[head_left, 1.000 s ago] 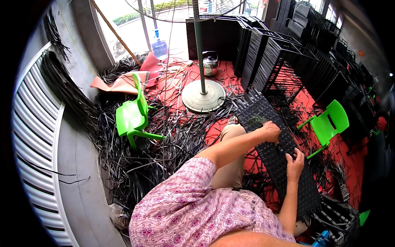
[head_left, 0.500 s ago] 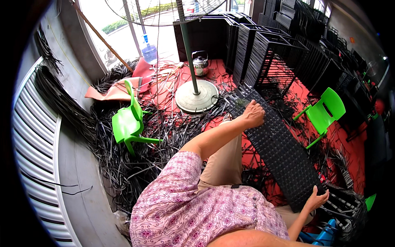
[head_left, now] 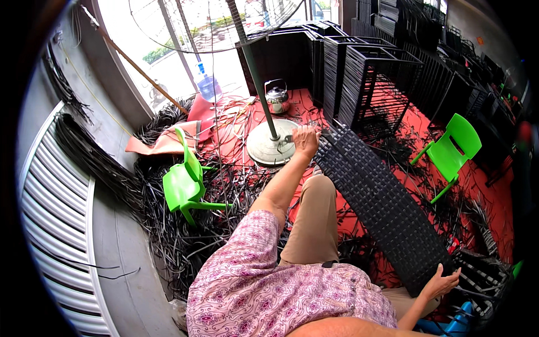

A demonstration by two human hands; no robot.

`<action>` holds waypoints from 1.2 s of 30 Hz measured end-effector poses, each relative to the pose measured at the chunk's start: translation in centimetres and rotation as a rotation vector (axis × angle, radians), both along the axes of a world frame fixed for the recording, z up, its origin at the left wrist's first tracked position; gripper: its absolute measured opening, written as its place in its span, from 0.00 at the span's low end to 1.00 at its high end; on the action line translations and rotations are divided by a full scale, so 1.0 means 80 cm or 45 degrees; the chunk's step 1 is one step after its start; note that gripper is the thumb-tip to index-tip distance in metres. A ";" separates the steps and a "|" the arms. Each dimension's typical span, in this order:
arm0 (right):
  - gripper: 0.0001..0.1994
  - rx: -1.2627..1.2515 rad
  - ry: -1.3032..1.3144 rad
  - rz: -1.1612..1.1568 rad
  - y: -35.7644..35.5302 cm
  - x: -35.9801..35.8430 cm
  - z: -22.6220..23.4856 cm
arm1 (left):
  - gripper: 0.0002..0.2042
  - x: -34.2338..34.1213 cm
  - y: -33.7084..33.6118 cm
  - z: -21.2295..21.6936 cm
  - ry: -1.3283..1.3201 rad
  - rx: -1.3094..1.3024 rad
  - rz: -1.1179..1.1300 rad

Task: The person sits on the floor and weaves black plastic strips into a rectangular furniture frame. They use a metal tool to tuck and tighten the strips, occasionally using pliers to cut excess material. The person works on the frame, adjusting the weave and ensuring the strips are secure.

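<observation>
A long black woven panel lies slanted across my lap, over the red floor mat. My left hand is stretched out and grips the panel's far end, close to the round base of a pedestal fan. My right hand holds the panel's near corner at the lower right. I wear a pink patterned top and tan trousers.
Two green plastic chairs stand at the left and at the right. Stacked black woven frames fill the back. A kettle and a water bottle sit behind the fan. Loose black strips cover the floor beside a white slatted panel.
My left hand has slid the panel's far end farther out toward the fan base. My right hand has moved from the panel's middle down to its near corner.
</observation>
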State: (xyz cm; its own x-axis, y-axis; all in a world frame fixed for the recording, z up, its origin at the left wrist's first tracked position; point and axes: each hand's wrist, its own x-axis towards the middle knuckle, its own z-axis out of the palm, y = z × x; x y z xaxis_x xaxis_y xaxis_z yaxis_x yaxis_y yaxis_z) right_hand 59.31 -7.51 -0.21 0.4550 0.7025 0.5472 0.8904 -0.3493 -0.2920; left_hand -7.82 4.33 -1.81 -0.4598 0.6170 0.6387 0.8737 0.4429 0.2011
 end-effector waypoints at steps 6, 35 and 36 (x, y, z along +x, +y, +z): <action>0.40 -0.311 0.289 0.032 0.009 0.048 -0.031 | 0.24 0.018 0.033 -0.049 -0.827 -0.017 -0.015; 0.51 -0.102 0.880 0.137 0.162 0.391 -0.043 | 0.16 0.265 -0.129 0.054 -1.570 -0.704 -0.712; 0.51 -0.247 0.592 0.066 0.164 0.395 -0.036 | 0.15 0.262 -0.141 0.057 -1.548 -0.715 -0.732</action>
